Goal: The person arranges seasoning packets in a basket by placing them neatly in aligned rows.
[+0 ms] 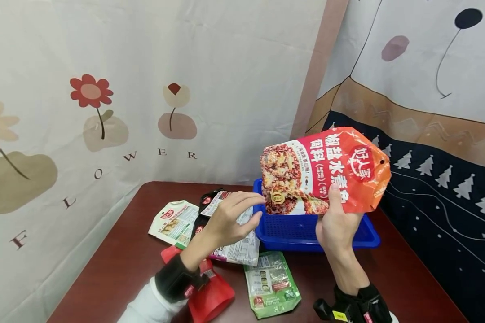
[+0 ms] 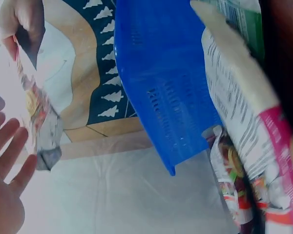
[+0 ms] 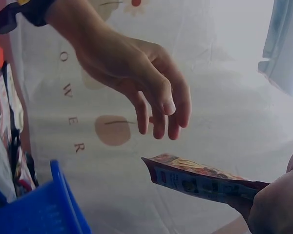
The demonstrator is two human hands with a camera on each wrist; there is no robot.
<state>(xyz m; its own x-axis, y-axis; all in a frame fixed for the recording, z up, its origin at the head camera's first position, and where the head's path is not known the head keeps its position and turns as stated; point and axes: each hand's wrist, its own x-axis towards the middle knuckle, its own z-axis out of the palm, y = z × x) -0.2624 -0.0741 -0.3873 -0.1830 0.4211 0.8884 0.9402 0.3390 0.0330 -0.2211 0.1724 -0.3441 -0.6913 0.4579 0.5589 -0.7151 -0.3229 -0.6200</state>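
Note:
My right hand [image 1: 339, 224] grips a red-and-orange seasoning packet [image 1: 347, 188] by its lower edge, thumb across the printed front. The packet is raised over a blue plastic basket [image 1: 315, 246], its food picture toward the left. Fingers loosely bent, my left hand [image 1: 234, 220] hovers beside the packet's left edge and holds nothing. In the right wrist view a gap shows between the left fingertips [image 3: 158, 131] and the packet [image 3: 200, 185]. The left wrist view has the packet [image 2: 41, 117] nearly edge-on.
Left of the basket lie a white-and-green packet [image 1: 178, 222] and a pile of black and silver packets [image 1: 242, 246]. A red packet [image 1: 214, 291] lies partly under the left forearm. A green packet [image 1: 272, 285] rests in front of the basket on the brown table [image 1: 117, 269]. Printed cloth hangs behind.

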